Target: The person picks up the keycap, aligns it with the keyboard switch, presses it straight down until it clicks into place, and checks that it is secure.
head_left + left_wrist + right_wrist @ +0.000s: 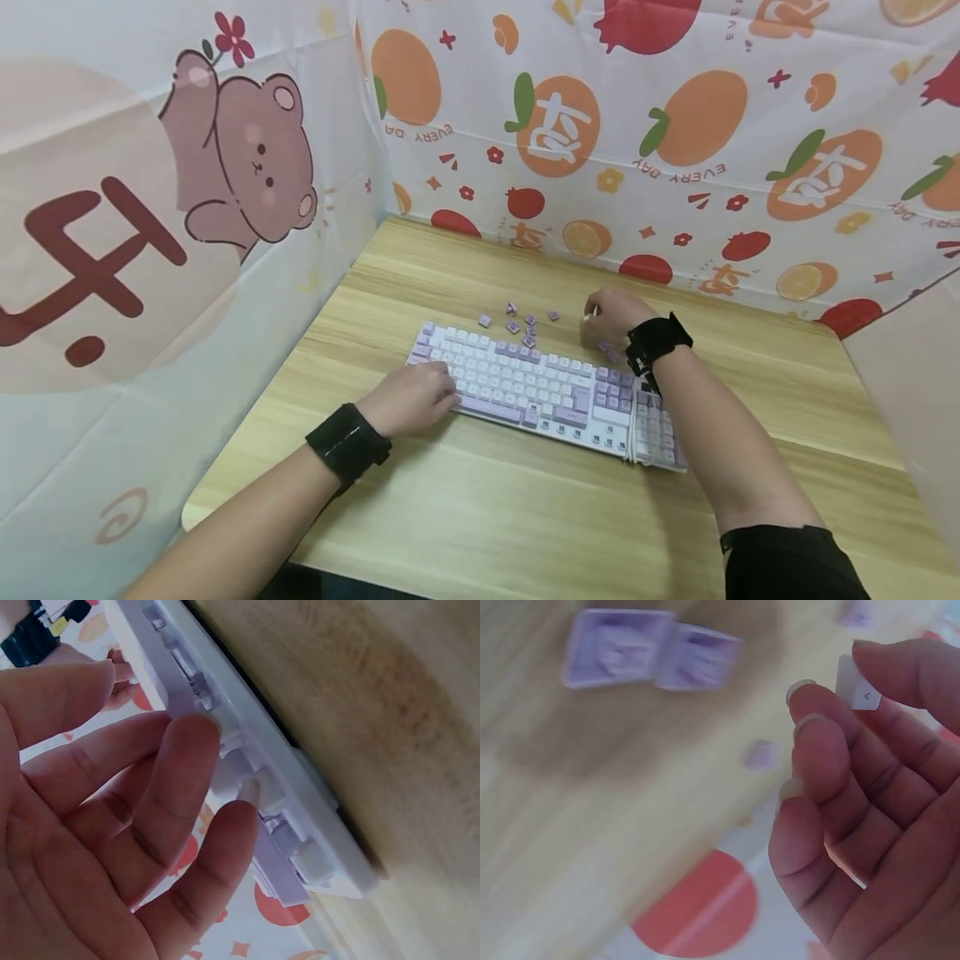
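A white and lavender keyboard (517,379) lies on the table. My left hand (411,397) is at its left front corner; in the left wrist view, loosely bent fingers (180,780) meet the front edge and the thumb stands apart. Bare switches (573,432) show along the right part of the front rows. Beyond the keyboard's back right side, my right hand (618,317) pinches a small white keycap (859,686) between thumb and fingers, its top bearing a dark printed mark. Two upturned lavender keycaps (619,646) lie near that hand.
Several loose lavender keycaps (513,327) are scattered behind the keyboard on the wooden table (465,517). A white cable (632,421) crosses the keyboard near its number pad. Printed cloth (480,125) hangs along the table's back and left sides.
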`<state>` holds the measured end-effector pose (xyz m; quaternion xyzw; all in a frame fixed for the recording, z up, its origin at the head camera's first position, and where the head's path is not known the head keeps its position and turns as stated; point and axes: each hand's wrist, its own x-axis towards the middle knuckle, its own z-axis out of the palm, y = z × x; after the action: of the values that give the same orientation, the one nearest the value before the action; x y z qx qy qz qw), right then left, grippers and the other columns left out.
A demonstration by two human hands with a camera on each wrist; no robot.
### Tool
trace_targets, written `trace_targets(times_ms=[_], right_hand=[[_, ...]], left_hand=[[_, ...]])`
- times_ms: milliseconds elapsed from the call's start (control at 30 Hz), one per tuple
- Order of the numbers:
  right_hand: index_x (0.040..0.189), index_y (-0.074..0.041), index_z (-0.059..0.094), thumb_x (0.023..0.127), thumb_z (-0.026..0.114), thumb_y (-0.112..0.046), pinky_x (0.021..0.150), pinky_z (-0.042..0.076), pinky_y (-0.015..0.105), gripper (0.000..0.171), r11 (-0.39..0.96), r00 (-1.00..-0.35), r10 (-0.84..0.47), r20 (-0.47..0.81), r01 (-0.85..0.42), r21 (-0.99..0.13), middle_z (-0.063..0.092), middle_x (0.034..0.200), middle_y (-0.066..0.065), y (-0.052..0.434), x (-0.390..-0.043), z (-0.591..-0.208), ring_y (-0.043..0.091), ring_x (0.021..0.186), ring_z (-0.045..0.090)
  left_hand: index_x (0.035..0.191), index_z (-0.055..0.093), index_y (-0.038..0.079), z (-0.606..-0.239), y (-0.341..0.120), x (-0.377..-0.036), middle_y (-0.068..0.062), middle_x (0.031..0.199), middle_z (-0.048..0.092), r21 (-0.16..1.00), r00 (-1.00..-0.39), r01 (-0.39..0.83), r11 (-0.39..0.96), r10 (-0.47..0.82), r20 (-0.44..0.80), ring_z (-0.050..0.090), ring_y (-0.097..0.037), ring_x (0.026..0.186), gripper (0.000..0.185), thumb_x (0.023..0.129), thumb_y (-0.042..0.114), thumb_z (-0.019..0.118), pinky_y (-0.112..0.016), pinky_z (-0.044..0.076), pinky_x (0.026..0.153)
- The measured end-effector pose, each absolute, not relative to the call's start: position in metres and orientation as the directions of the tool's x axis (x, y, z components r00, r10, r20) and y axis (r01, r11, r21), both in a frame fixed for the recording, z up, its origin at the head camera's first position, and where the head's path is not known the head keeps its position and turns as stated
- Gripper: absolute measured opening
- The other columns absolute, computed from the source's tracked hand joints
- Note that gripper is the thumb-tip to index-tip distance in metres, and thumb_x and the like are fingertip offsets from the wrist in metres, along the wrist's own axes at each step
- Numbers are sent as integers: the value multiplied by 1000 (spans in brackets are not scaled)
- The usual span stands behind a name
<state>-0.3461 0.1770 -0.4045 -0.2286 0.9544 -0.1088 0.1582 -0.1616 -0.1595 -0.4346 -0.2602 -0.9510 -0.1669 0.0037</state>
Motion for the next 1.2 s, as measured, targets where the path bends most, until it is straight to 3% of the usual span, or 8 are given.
trace_targets(times_ms=[133,333,400,500,633,867,1033,1200], right_hand=[[98,-8,68,91,65,-20,75,47,38,14,814,-819,-550,-163,-482,-325,63,88,8,173,-333,-386,24,81,55],[91,-15,68,90,71,-24,69,49,33,9,732,-795,-605,-41,-536,-421,66,80,-1,165,-301,-370,16,71,59],[90,-17,68,90,73,-24,67,52,33,9,693,-791,-612,4,-539,-478,68,79,-4,162,-289,-368,15,70,61],[90,-19,70,90,72,-26,67,54,32,7,622,-787,-615,53,-525,-581,69,80,-6,157,-269,-369,17,72,65],[95,-16,72,92,70,-27,71,58,33,11,480,-785,-612,101,-470,-741,72,84,-1,153,-242,-375,25,77,70],[97,-4,72,93,68,-14,72,60,37,11,196,-782,-591,198,-377,-905,74,84,10,139,-208,-385,23,75,73],[96,3,69,93,66,-6,75,59,43,11,42,-787,-579,212,-289,-957,74,87,14,132,-193,-386,26,75,73],[97,6,68,93,64,-5,78,59,43,12,22,-826,-542,153,-196,-980,74,90,13,133,-185,-387,25,76,74]], left_hand=[[83,75,14,-433,-162,-161,5,78,63,373,-877,468,801,475,80,53,-7,69,16,92,25,68,-27,48,63],[70,69,16,-427,-159,-169,8,64,56,427,-869,461,778,493,41,48,-8,60,26,94,25,65,-27,42,58],[75,72,15,-423,-156,-172,7,66,60,435,-872,452,778,489,32,50,-9,61,23,95,25,65,-28,44,59],[94,77,12,-417,-151,-173,4,84,71,436,-878,449,780,476,54,64,-11,76,20,95,27,64,-33,53,69],[111,74,10,-406,-140,-170,-1,103,74,455,-866,490,743,477,153,69,-13,92,25,95,27,64,-35,56,78],[128,63,9,-392,-105,-164,-5,111,71,583,-782,621,524,459,422,63,-8,80,41,90,21,72,-27,54,68],[122,67,8,-389,-86,-162,-4,110,71,613,-722,689,386,438,536,63,-8,82,34,89,13,73,-22,54,67],[115,72,9,-392,-80,-163,-2,104,74,614,-709,704,358,412,572,64,-6,79,27,88,8,73,-18,53,65]])
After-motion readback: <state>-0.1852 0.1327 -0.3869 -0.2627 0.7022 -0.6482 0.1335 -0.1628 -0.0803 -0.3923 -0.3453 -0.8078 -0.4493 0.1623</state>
